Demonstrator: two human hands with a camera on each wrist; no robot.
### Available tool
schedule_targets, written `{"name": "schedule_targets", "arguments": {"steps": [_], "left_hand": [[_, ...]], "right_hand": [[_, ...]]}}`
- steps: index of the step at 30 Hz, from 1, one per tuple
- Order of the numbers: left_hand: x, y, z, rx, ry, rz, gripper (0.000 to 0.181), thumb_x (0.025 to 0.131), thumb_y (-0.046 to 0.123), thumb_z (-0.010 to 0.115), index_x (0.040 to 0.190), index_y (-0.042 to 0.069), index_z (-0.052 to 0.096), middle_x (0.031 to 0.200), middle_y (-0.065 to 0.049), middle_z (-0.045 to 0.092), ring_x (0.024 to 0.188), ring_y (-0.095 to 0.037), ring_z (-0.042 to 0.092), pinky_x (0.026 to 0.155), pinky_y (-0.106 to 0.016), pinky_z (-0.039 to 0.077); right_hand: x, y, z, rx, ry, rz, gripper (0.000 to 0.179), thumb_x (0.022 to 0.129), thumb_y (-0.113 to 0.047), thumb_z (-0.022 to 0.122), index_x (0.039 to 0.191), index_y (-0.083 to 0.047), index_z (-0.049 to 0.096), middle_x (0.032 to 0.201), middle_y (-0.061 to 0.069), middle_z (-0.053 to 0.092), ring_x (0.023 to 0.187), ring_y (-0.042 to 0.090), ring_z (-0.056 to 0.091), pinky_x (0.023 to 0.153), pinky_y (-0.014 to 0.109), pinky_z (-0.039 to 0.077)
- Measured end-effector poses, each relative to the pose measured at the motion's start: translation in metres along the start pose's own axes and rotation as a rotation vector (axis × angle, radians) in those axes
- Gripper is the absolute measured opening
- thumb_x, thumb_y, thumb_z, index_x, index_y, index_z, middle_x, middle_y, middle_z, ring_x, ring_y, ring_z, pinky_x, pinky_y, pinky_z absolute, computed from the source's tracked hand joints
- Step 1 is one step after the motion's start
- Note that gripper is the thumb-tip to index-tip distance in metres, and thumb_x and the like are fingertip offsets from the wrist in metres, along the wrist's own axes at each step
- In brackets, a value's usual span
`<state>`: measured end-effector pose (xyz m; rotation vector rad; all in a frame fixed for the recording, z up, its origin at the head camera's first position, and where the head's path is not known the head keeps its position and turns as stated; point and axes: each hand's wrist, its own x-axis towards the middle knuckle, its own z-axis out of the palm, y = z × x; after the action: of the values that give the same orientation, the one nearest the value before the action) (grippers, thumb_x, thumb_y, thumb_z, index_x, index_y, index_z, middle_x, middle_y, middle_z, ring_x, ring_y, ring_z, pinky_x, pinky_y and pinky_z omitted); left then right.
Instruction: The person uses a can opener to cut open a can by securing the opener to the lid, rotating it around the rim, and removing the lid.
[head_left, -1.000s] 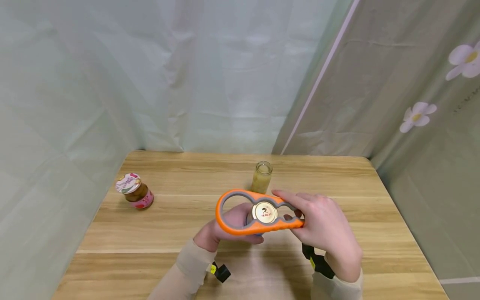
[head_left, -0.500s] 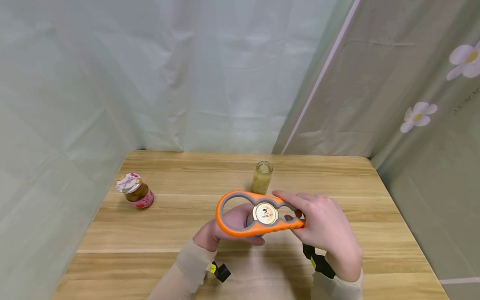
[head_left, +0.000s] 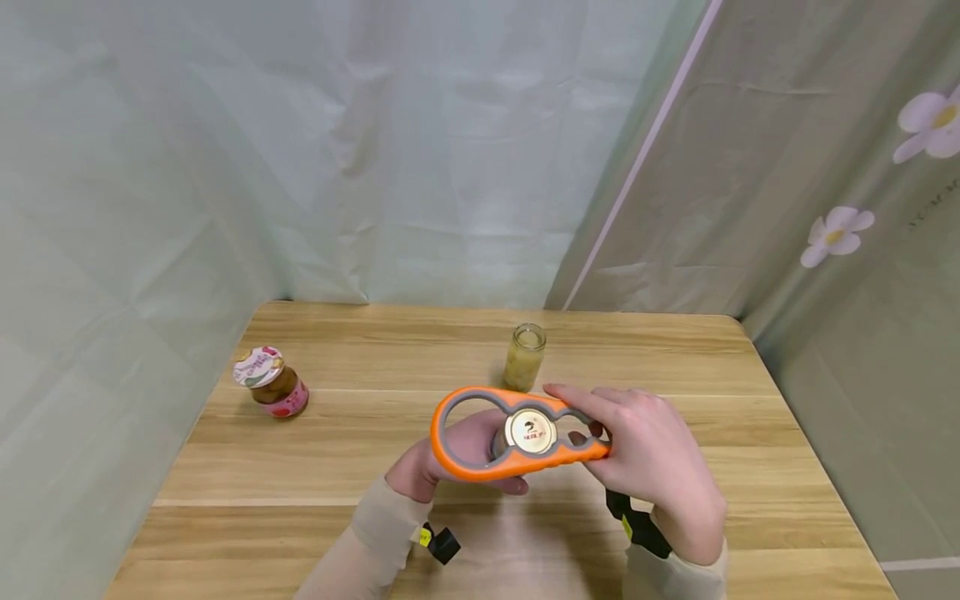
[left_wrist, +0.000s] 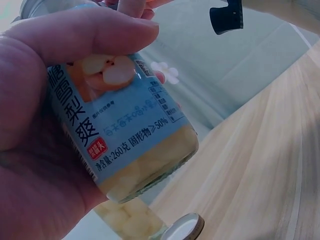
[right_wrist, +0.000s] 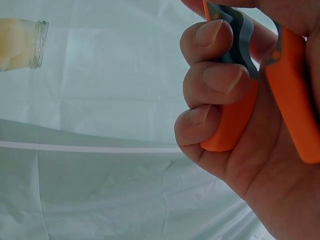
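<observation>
My left hand (head_left: 468,437) grips a glass jar with a blue pear label (left_wrist: 125,107) and pale fruit inside, tilted in the left wrist view. An orange jar opener (head_left: 474,473) with a grey lining sits around the jar's gold lid (head_left: 531,431), at its middle opening. My right hand (head_left: 645,442) holds the opener's handle end; in the right wrist view, curled fingers (right_wrist: 215,77) wrap one orange arm, while the other lies against the palm. From above, the opener hides much of the jar's body.
Just beyond the hands stands a lidless glass jar (head_left: 523,362) of pale fruit. A loose lid (left_wrist: 184,228) lies beside it in the left wrist view. At the table's left is a pink-labelled jar (head_left: 285,402) with a patterned lid. Curtains hang behind the wooden table (head_left: 360,333).
The opener's wide left end has swung slightly toward me, and the gold lid has shifted slightly with it. Both hands keep their grip, nearly in place.
</observation>
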<state>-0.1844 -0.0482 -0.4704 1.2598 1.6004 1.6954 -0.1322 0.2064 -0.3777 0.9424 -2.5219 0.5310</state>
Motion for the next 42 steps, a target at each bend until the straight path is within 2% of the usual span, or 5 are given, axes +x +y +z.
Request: {"name": "schedule_targets", "arguments": {"steps": [10,16,22,29,42], "left_hand": [[0.002,-0.001,0.000,-0.034,-0.016,0.016,0.091,0.088,0.004,0.085,0.166,0.012,0.039,0.164,-0.007,0.048,0.142,-0.024,0.050,0.121,-0.042,0.038],[-0.003,0.000,0.000,-0.057,0.012,-0.008,0.090,0.085,0.003,0.088,0.163,0.011,0.044,0.157,-0.011,0.056,0.133,-0.018,0.057,0.116,-0.036,0.043],[-0.004,0.000,0.002,-0.047,0.010,0.016,0.092,0.083,0.005,0.089,0.163,0.013,0.044,0.160,-0.009,0.053,0.141,-0.023,0.054,0.119,-0.041,0.041],[-0.008,0.001,0.001,-0.073,0.018,-0.072,0.083,0.087,0.006,0.088,0.160,0.009,0.048,0.154,-0.001,0.059,0.137,-0.019,0.056,0.120,-0.037,0.040],[-0.009,0.002,-0.003,0.006,0.014,-0.106,0.083,0.089,0.012,0.088,0.160,0.015,0.047,0.153,0.001,0.060,0.137,-0.019,0.057,0.120,-0.038,0.040]], "right_hand": [[0.000,0.002,0.000,0.002,-0.001,0.004,0.072,0.067,-0.003,0.079,0.134,-0.030,0.074,0.072,-0.020,0.048,0.060,-0.002,0.043,0.051,0.022,0.038],[0.000,0.002,-0.001,0.015,0.012,-0.020,0.074,0.065,-0.002,0.079,0.134,-0.030,0.075,0.073,-0.021,0.048,0.061,-0.002,0.043,0.053,0.022,0.039],[0.001,0.001,-0.001,0.027,0.034,-0.049,0.073,0.067,-0.004,0.083,0.135,-0.030,0.075,0.074,-0.021,0.050,0.062,-0.002,0.044,0.054,0.023,0.039],[0.000,0.002,0.000,0.020,0.036,-0.056,0.073,0.067,-0.007,0.085,0.136,-0.030,0.075,0.074,-0.020,0.051,0.062,-0.002,0.045,0.055,0.023,0.040],[0.000,0.004,0.000,0.024,0.073,-0.091,0.069,0.069,-0.010,0.086,0.136,-0.026,0.075,0.075,-0.017,0.054,0.063,0.002,0.048,0.057,0.025,0.044]]}}
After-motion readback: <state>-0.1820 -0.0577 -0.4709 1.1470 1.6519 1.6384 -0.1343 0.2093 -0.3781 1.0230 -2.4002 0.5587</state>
